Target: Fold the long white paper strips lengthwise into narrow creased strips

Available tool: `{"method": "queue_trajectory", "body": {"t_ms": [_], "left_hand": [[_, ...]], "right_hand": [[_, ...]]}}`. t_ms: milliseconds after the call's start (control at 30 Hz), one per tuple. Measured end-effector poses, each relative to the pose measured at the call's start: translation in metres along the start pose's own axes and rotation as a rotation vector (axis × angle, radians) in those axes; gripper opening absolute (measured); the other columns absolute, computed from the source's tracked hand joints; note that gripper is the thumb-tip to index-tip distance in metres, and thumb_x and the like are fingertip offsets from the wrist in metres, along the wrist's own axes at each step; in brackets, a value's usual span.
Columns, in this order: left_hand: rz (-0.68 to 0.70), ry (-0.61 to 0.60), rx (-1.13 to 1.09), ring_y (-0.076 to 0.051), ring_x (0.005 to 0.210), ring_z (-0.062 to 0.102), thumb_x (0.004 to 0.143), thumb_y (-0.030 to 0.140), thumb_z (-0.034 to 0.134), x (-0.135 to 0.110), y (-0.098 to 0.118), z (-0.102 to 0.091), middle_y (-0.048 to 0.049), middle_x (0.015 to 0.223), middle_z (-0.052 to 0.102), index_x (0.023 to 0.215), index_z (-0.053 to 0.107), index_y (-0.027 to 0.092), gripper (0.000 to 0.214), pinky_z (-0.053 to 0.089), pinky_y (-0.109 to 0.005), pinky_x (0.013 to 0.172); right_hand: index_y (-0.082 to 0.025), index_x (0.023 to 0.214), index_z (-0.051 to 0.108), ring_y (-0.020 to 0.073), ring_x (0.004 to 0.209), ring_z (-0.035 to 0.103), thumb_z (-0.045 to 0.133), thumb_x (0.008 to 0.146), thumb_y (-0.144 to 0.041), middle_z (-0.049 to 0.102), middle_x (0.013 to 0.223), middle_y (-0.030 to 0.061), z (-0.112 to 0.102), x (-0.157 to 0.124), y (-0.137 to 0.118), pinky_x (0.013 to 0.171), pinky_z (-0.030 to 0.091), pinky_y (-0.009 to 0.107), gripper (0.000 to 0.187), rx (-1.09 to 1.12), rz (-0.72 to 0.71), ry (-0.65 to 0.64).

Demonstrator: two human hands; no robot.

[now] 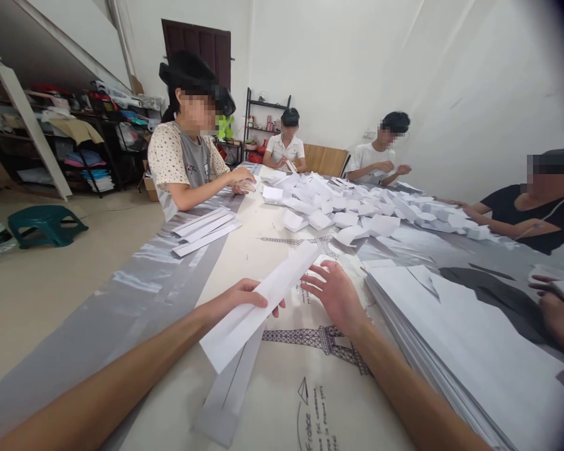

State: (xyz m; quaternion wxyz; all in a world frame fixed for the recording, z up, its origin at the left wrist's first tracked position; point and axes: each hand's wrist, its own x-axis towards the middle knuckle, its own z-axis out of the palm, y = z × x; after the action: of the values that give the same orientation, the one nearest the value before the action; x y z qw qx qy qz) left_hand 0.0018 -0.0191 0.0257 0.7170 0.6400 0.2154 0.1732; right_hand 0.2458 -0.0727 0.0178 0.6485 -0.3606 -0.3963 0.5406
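Observation:
A long folded strip of white paper (281,275) slants across the middle of the view, held above the table. My left hand (250,295) is closed around its middle, thumb on top and fingertips showing underneath. Beside the strip's far end, my right hand (334,294) has its fingers spread; they are near or lightly touching the paper's edge, I cannot tell which. Beneath the held strip, a second folded paper strip (226,391) lies on the tablecloth (272,401), which is printed with Eiffel towers.
A tall stack of white sheets (451,338) stands at my right. Further off lies a heap of folded white papers (343,207). Several paper strips (207,232) rest at left, near a seated co-worker (188,163). Another person's hand (561,313) enters at right. A green stool (47,225) stands on the floor.

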Motion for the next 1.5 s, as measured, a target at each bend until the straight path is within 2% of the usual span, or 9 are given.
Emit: {"method": "queue_trajectory", "body": {"t_ms": [133,233,433,833,900,1000,1067,1267,1500], "left_hand": [[-0.04,-0.045,-0.074,-0.017,0.07,0.059,0.075,0.031,0.066,0.0,0.002,-0.001,-0.0066,0.077,0.069,0.092,0.074,0.013,0.027,0.046,-0.027,0.069],[-0.094,-0.056,-0.129,-0.016,0.065,0.062,0.073,0.029,0.068,-0.001,0.004,-0.001,-0.0068,0.083,0.07,0.088,0.074,0.013,0.022,0.048,-0.026,0.064],[-0.145,-0.028,-0.153,-0.013,0.063,0.063,0.072,0.027,0.072,-0.003,0.008,0.002,-0.0058,0.092,0.069,0.087,0.075,0.015,0.02,0.048,-0.024,0.061],[-0.134,-0.016,-0.109,-0.015,0.066,0.064,0.073,0.032,0.073,-0.004,0.002,0.003,-0.0072,0.095,0.069,0.087,0.073,0.015,0.022,0.049,-0.025,0.063],[-0.11,-0.013,-0.09,-0.015,0.065,0.064,0.075,0.033,0.072,-0.003,-0.001,0.003,-0.008,0.092,0.07,0.086,0.073,0.014,0.022,0.05,-0.026,0.064],[-0.063,0.004,-0.068,-0.017,0.069,0.066,0.077,0.034,0.072,-0.002,-0.004,0.004,-0.0079,0.089,0.07,0.087,0.073,0.014,0.022,0.05,-0.027,0.065],[-0.035,-0.007,-0.076,-0.018,0.072,0.067,0.079,0.033,0.072,-0.001,-0.005,0.005,-0.0072,0.087,0.071,0.088,0.073,0.014,0.022,0.051,-0.028,0.067],[-0.013,-0.055,-0.111,-0.019,0.077,0.069,0.082,0.031,0.072,0.002,-0.006,0.005,-0.0074,0.089,0.073,0.095,0.074,0.014,0.021,0.054,-0.031,0.073],[-0.02,-0.047,-0.146,-0.019,0.078,0.07,0.085,0.034,0.072,0.002,-0.004,0.008,-0.0113,0.097,0.073,0.103,0.072,0.013,0.027,0.056,-0.032,0.075]], "right_hand": [[-0.027,0.118,0.064,0.0229,0.088,0.07,0.08,0.079,-0.036,0.073,0.102,0.0048,0.01,-0.006,0.002,0.083,0.055,0.04,0.044,-0.175,0.082,-0.117],[-0.02,0.104,0.073,0.0222,0.089,0.069,0.078,0.08,-0.038,0.074,0.102,0.0083,0.011,-0.008,0.004,0.079,0.055,0.035,0.03,-0.225,0.134,-0.15],[-0.017,0.078,0.076,0.0191,0.078,0.069,0.08,0.078,-0.04,0.074,0.077,0.0077,0.003,-0.004,0.01,0.07,0.054,0.029,0.024,-0.195,0.2,-0.018],[-0.02,0.068,0.067,0.0142,0.073,0.06,0.08,0.079,-0.037,0.06,0.073,0.0003,-0.008,0.003,0.006,0.064,0.049,0.024,0.024,-0.1,0.056,0.109],[-0.021,0.077,0.071,0.0162,0.078,0.062,0.074,0.083,-0.043,0.064,0.082,0.0022,-0.001,-0.001,0.006,0.069,0.052,0.028,0.023,-0.086,0.069,0.043],[-0.022,0.1,0.072,0.0207,0.083,0.064,0.066,0.088,-0.049,0.068,0.097,0.0069,0.016,-0.012,0.007,0.077,0.053,0.037,0.03,-0.123,0.177,-0.216],[-0.021,0.106,0.072,0.0208,0.08,0.064,0.07,0.087,-0.043,0.07,0.092,0.0074,0.027,-0.019,0.009,0.076,0.052,0.038,0.029,-0.22,0.23,-0.325],[-0.019,0.096,0.076,0.0171,0.075,0.06,0.071,0.086,-0.038,0.07,0.09,0.0073,0.03,-0.023,0.014,0.07,0.047,0.033,0.022,-0.244,0.232,-0.224],[-0.019,0.092,0.076,0.0168,0.07,0.059,0.072,0.085,-0.038,0.068,0.078,0.0046,0.027,-0.021,0.013,0.074,0.047,0.035,0.021,-0.222,0.22,-0.26]]}}
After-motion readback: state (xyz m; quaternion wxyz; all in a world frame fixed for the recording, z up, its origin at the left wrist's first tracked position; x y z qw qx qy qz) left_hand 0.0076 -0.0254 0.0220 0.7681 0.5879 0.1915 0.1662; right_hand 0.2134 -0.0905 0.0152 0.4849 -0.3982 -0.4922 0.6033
